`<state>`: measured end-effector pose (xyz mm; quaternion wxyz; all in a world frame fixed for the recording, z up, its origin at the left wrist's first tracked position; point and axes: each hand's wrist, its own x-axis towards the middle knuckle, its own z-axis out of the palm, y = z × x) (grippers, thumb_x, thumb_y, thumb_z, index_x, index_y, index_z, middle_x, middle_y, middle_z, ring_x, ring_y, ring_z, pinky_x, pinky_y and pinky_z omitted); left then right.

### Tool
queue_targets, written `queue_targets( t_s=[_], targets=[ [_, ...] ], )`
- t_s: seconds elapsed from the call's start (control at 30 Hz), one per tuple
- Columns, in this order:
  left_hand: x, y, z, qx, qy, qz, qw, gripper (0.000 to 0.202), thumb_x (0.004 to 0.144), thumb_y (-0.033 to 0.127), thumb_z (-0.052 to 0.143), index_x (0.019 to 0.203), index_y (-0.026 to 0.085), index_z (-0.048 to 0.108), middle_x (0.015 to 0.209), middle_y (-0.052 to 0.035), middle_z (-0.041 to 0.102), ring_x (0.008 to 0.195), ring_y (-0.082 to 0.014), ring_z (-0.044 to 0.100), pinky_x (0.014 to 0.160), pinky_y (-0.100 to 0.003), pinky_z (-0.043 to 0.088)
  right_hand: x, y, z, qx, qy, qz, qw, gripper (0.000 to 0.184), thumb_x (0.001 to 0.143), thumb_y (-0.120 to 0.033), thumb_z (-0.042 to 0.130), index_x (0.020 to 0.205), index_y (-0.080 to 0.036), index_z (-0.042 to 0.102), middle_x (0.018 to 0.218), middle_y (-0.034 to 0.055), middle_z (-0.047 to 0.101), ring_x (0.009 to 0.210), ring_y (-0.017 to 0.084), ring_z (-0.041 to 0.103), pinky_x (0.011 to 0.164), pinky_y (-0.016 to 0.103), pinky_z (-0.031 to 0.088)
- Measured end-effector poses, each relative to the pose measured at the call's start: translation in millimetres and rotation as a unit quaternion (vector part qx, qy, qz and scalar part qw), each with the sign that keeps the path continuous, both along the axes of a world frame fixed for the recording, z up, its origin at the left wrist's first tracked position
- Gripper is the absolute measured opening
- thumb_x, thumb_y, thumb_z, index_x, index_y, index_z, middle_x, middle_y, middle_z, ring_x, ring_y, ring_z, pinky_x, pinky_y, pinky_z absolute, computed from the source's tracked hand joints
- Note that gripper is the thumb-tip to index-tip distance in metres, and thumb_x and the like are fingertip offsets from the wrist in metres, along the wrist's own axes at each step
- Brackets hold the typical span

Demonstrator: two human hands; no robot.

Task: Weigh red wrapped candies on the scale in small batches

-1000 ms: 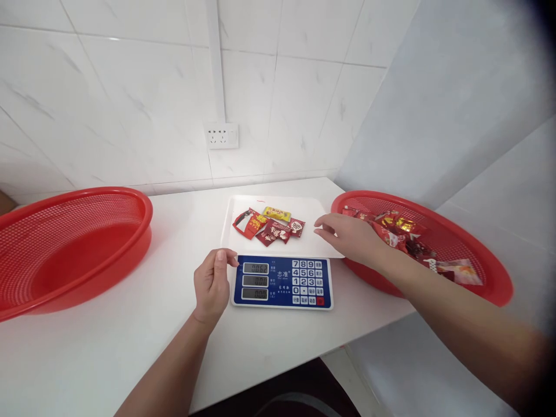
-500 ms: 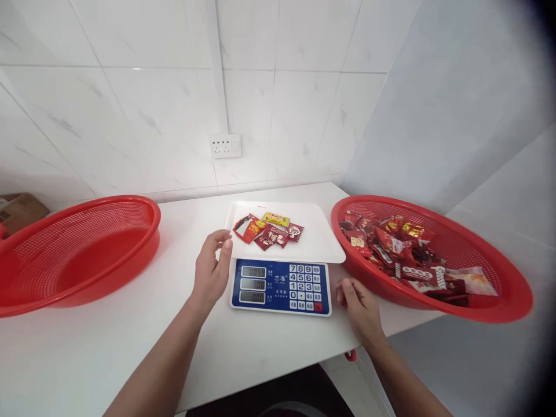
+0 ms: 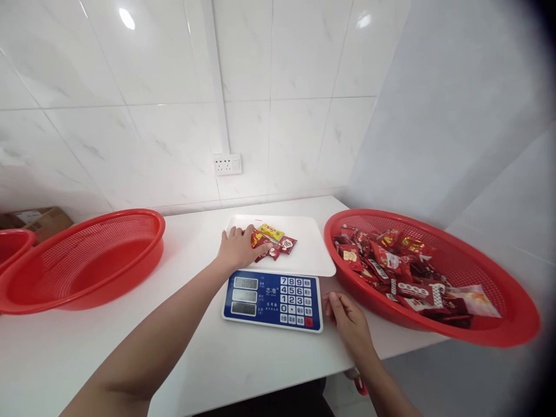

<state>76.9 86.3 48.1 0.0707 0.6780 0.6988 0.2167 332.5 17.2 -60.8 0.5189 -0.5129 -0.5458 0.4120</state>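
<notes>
A blue-faced digital scale [image 3: 273, 294] with a white weighing pan [image 3: 309, 255] stands on the white counter. Several small red and yellow snack packets [image 3: 275, 242] lie on the pan. My left hand [image 3: 238, 247] reaches over the pan's left side, its fingers spread over the leftmost packets and touching them. My right hand [image 3: 347, 323] rests on the counter just right of the scale's keypad, fingers loosely curled, holding nothing. A red mesh basket [image 3: 499, 324] at the right holds a heap of packets [image 3: 395, 263].
An empty red mesh basket [image 3: 82, 258] stands at the left, with the rim of another red basket [image 3: 13, 243] and a cardboard box [image 3: 37, 219] behind it. A wall socket [image 3: 227, 164] sits on the tiled wall. The counter's front edge runs below the scale.
My left hand moved from beside the scale's display onto the pan's packets. My right hand drew back from the pan to the counter beside the keypad. The view tilted up.
</notes>
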Motion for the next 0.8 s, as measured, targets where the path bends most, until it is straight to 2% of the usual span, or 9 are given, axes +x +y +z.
queue_targets(
  t_s=[0.1,0.17,0.3,0.4,0.5,0.63,0.7,0.73,0.8],
  targets=[
    [6.9,4.6,2.8,0.005,-0.011,-0.008,1.000,0.075,0.064,0.071,0.052,0.120,0.022,0.050,0.113,-0.0166,0.055,0.112,-0.0373,0.047,0.094,-0.053,0.032,0.9,-0.6,0.6,-0.004,0.002,0.010,1.000,0.042,0.078,-0.061,0.050,0.072,-0.020,0.058,0.052,-0.0014,0.048,0.050,0.015,0.047,0.047,0.027,0.040],
    [8.6,8.2,3.5,0.018,-0.031,-0.016,0.999,0.062,0.067,0.062,0.057,0.116,0.024,0.054,0.109,-0.0131,0.055,0.105,-0.0324,0.052,0.086,-0.044,0.041,1.1,-1.1,1.5,-0.005,0.000,0.013,1.000,0.042,0.078,-0.061,0.050,0.072,-0.020,0.058,0.052,-0.0015,0.048,0.051,0.015,0.047,0.048,0.027,0.040],
    [6.8,17.0,1.6,0.067,-0.085,-0.017,0.994,0.022,0.079,0.034,0.052,0.097,0.026,0.062,0.096,-0.0054,0.058,0.085,-0.0182,0.059,0.078,-0.031,0.047,0.8,-1.7,3.9,-0.005,-0.008,0.009,1.000,0.042,0.077,-0.061,0.050,0.070,-0.020,0.058,0.052,-0.0013,0.049,0.050,0.016,0.048,0.049,0.028,0.041],
    [-5.7,19.9,7.0,0.124,-0.124,0.013,0.984,0.017,0.081,0.027,0.049,0.090,0.024,0.063,0.091,-0.0033,0.061,0.084,-0.0157,0.060,0.076,-0.028,0.048,0.8,-1.2,3.8,-0.004,-0.007,0.008,1.000,0.043,0.077,-0.062,0.051,0.070,-0.020,0.059,0.052,-0.0011,0.049,0.050,0.016,0.048,0.049,0.028,0.041],
    [-42.8,10.5,26.8,0.191,-0.145,0.075,0.968,0.018,0.081,0.030,0.051,0.094,0.024,0.062,0.096,-0.0029,0.062,0.087,-0.0172,0.059,0.077,-0.030,0.049,1.7,-0.9,1.9,-0.009,-0.004,0.007,1.000,0.044,0.077,-0.062,0.050,0.072,-0.020,0.060,0.052,-0.0007,0.050,0.051,0.016,0.049,0.049,0.028,0.041],
    [-128.4,-25.9,56.5,0.266,-0.121,0.213,0.932,0.014,0.080,0.027,0.056,0.090,0.024,0.063,0.099,-0.0035,0.057,0.105,-0.0246,0.052,0.095,-0.041,0.040,2.6,-0.7,0.5,-0.013,0.004,0.011,1.000,0.043,0.077,-0.062,0.050,0.073,-0.020,0.059,0.052,-0.0011,0.050,0.051,0.016,0.048,0.049,0.028,0.041],
    [-169.0,-47.7,60.4,0.260,-0.114,0.259,0.923,0.017,0.079,0.024,0.058,0.094,0.018,0.062,0.106,-0.0041,0.054,0.110,-0.0263,0.049,0.098,-0.050,0.035,2.1,-0.4,0.8,-0.017,0.009,0.018,1.000,0.042,0.077,-0.062,0.050,0.072,-0.020,0.058,0.052,-0.0013,0.050,0.050,0.016,0.048,0.049,0.028,0.041],
    [-184.7,-56.9,58.6,0.244,-0.117,0.267,0.925,0.021,0.077,0.026,0.061,0.095,0.015,0.061,0.109,-0.0058,0.054,0.108,-0.0256,0.050,0.094,-0.052,0.037,1.7,-0.2,1.1,-0.019,0.011,0.023,1.000,0.042,0.077,-0.062,0.050,0.071,-0.021,0.058,0.051,-0.0012,0.050,0.050,0.016,0.048,0.048,0.028,0.041],
    [-203.8,-69.3,49.1,0.238,-0.137,0.260,0.926,0.029,0.082,0.032,0.057,0.105,0.014,0.057,0.111,-0.0073,0.057,0.101,-0.0223,0.055,0.086,-0.046,0.046,0.8,0.0,1.9,-0.021,0.012,0.029,0.999,0.041,0.077,-0.061,0.050,0.069,-0.021,0.056,0.051,-0.0011,0.049,0.050,0.017,0.048,0.048,0.028,0.040]
  ],
)
